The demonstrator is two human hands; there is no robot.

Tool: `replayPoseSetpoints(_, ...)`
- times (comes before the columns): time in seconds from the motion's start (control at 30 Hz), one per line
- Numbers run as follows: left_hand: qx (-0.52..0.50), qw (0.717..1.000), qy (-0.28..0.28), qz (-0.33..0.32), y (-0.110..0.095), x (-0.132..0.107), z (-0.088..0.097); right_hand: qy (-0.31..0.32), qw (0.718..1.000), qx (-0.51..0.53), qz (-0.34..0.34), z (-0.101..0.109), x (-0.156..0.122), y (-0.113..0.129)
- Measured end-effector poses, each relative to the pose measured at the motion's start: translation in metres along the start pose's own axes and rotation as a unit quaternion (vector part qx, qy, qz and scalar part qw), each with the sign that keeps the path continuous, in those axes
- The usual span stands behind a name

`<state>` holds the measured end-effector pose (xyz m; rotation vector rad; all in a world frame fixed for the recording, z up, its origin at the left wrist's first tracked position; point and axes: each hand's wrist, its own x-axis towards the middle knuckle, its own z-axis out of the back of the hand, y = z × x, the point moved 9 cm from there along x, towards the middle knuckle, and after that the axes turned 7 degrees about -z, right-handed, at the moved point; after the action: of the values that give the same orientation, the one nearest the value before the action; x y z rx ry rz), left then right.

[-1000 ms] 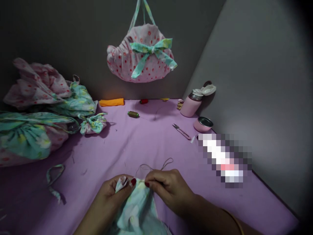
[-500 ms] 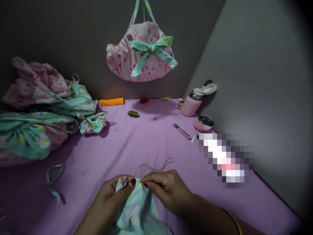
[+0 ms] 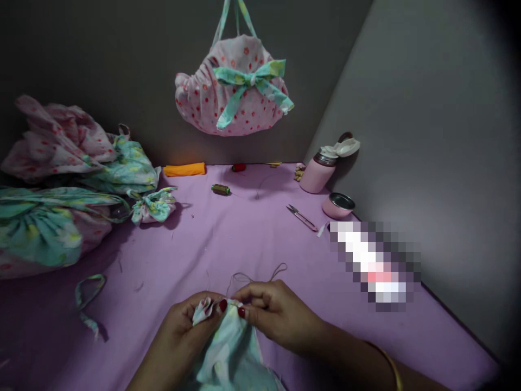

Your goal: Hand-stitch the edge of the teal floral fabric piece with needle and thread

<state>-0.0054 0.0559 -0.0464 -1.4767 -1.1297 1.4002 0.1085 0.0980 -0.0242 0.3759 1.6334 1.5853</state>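
Note:
A mint-green floral cloth (image 3: 230, 347) hangs from my two hands at the near side of the table. My left hand (image 3: 191, 320) pinches its upper edge between thumb and fingers, with a small pink-and-white fold poking up between them. Just to the right, my right hand (image 3: 277, 315) is closed on the same edge, thumb and forefinger pressed on the fabric. A dark sewing thread (image 3: 273, 272) loops over the table behind my fingertips, its end running to the cloth. Whether a needle sits between my right fingers cannot be made out.
Thread snips (image 3: 302, 218) lie right of centre, near a pink bottle (image 3: 317, 172) and its cup lid (image 3: 337, 206). A green spool (image 3: 220, 189) and red spool (image 3: 238, 168) lie farther back. Floral bags (image 3: 44, 228) crowd the left; a fabric strip (image 3: 83, 307) lies nearer. A pink bag (image 3: 236, 108) hangs above.
My right fingers have shifted slightly along the cloth's edge, and more of the edge shows between my thumbs. The thread loop has moved a little. Both hands still grip the cloth.

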Motion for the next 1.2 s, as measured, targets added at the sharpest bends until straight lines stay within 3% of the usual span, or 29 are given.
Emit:
replayPoseSetpoints(0.2, 0.05, 0.998, -0.021, -0.014, -0.001, 0.002, 0.006, -0.023, 0.999, -0.03, 0.007, 0.003, -0.001, 0.003)
replayPoseSetpoints(0.47, 0.067, 0.997, 0.016, -0.019, 0.0, 0.002, 0.002, -0.042, 0.991, -0.107, 0.069, 0.001, -0.005, 0.018)
replayPoseSetpoints(0.8, 0.045, 0.999, 0.0, 0.001, 0.001, 0.002, 0.002, -0.036, 0.999, -0.005, 0.021, 0.002, -0.001, 0.006)
replayPoseSetpoints(0.97, 0.009, 0.999, 0.035, 0.018, 0.0, 0.001, -0.006, -0.012, 0.997, 0.068, -0.016, -0.001, 0.002, -0.005)
replayPoseSetpoints(1.2, -0.041, 0.997, 0.05, 0.04, 0.004, -0.001, -0.01, 0.009, 0.994, 0.111, -0.009, -0.002, 0.003, -0.007)
